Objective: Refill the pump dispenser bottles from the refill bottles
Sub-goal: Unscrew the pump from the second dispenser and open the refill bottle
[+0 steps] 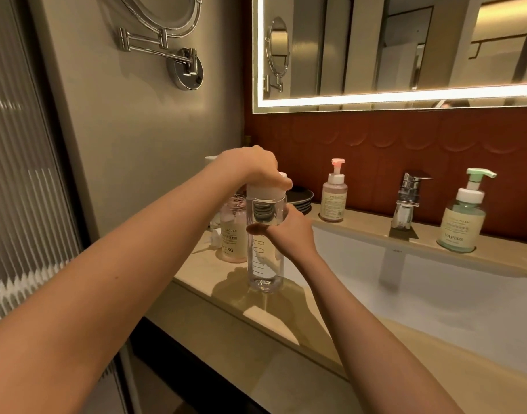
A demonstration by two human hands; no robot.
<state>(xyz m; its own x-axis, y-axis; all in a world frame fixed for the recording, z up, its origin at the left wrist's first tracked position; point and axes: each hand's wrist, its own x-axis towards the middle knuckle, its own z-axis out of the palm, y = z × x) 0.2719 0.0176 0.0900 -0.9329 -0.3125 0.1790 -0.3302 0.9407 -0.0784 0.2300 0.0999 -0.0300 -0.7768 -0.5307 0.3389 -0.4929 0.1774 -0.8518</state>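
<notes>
While our left hand (253, 165) curls over its cap (265, 191) and right hand (286, 231) grips its clear body, one tall bottle (265, 258) stands on the beige tabletop (202, 270); one pink pump bottle (334, 198), one green pump bottle (462, 216), one open pink bottle (233, 234).

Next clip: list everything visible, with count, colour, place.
clear bottle: 1, transparent, white-capped, counter edge
pumpless bottle: 1, pink, behind clear bottle
pink pump bottle: 1, pink, ledge left of faucet
green pump bottle: 1, green, ledge right of faucet
faucet: 1, chrome, behind sink
sink: 1, white, in counter
plates: stack, dark, back left
wall mirror: 1, lit edge, above sink
swing-arm mirror: 1, chrome, left wall
left hand: 1, grips cap
right hand: 1, holds clear bottle's body
</notes>
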